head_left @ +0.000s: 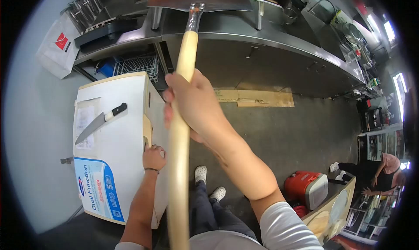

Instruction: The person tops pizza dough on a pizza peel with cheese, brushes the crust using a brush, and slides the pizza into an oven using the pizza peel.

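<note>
My right hand [187, 99] is wrapped round the pale wooden handle of a pizza peel [179, 193]. The handle runs from the bottom of the view up to a flat metal blade [214, 0] over the steel counter. My left hand [155, 157] is curled at the edge handle [147, 130] of a white chest freezer [124, 167] on my left; the fingertips are partly hidden. On the freezer's closed lid lies a kitchen knife [102, 121] with a black and white handle, beside a paper sheet.
The steel counter [262, 40] with cabinets crosses the front. A white bag [54, 47] stands at the left, above a wire rack [137, 69]. Flat cardboard [266, 98] lies on the floor. To the right are a red cooler [305, 189] and a person [386, 178].
</note>
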`<state>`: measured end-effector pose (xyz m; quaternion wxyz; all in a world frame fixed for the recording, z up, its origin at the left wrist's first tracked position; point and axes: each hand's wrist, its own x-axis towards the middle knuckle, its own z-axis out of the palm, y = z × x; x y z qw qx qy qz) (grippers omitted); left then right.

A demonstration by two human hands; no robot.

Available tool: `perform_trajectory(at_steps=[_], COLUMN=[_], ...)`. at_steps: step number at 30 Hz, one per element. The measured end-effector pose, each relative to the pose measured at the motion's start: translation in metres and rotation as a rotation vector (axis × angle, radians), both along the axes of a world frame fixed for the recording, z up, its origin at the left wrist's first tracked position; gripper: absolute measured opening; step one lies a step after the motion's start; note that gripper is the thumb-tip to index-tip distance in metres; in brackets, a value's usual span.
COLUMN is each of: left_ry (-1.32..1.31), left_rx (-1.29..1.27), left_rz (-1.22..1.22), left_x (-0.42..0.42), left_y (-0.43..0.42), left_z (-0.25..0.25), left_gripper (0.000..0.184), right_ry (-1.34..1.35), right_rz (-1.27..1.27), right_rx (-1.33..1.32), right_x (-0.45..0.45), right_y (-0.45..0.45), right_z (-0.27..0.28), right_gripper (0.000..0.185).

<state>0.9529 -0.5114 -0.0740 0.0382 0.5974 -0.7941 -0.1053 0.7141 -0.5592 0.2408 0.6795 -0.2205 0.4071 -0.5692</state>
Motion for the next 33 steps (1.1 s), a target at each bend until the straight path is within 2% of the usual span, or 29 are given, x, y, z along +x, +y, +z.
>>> perform_trajectory(at_steps=[1,3,6,11,17,20,21,23,29,32,33], left_ry=[-0.048,-0.014,-0.02,-0.014,0.02,-0.002,0.002,-0.005,-0.007,-0.024,-0.027], left_rx=[0.12,-0.03,-0.006,-0.04,-0.023,-0.01,-0.016,0.037,0.001,-0.01,-0.012], left_rz=[0.048,-0.031,-0.016,-0.012,-0.003,0.003,0.008,0.012,0.014,-0.024,-0.028], left_x=[-0.009,-0.011,-0.012,-0.015,-0.014,-0.015,-0.015,-0.014,-0.015,-0.014,-0.007], left_y=[-0.001,0.003,0.005,0.006,0.005,0.005,0.005,0.005,0.005,0.005,0.006], left_z=[0.02,0.028,0.031,0.034,0.032,0.035,0.035,0.036,0.038,0.041,0.028], left_gripper=[0.019,0.017,0.015,0.014,0.013,0.014,0.014,0.019,0.019,0.02,0.02], right_ry=[0.034,0.078,0.103,0.091,0.096,0.068,0.072,0.272,0.231,0.117,0.076], right_rz=[0.043,0.059,0.056,-0.004,0.011,0.056,0.061,-0.015,-0.099,-0.164,-0.183], right_rx=[0.025,0.038,0.044,0.073,0.061,0.092,0.086,0.008,-0.08,-0.104,-0.121], right_x=[-0.011,-0.032,-0.07,-0.103,-0.135,-0.144,-0.143,-0.14,-0.097,-0.055,-0.039], right_y=[0.015,0.032,0.058,0.086,0.022,-0.028,-0.038,-0.054,-0.049,-0.056,-0.062], right_z=[-0.001,-0.014,-0.02,0.01,-0.006,-0.011,-0.018,-0.032,-0.061,-0.062,-0.06], right_gripper=[0.013,0.013,0.013,0.012,0.019,0.016,0.016,0.013,0.009,0.011,0.013])
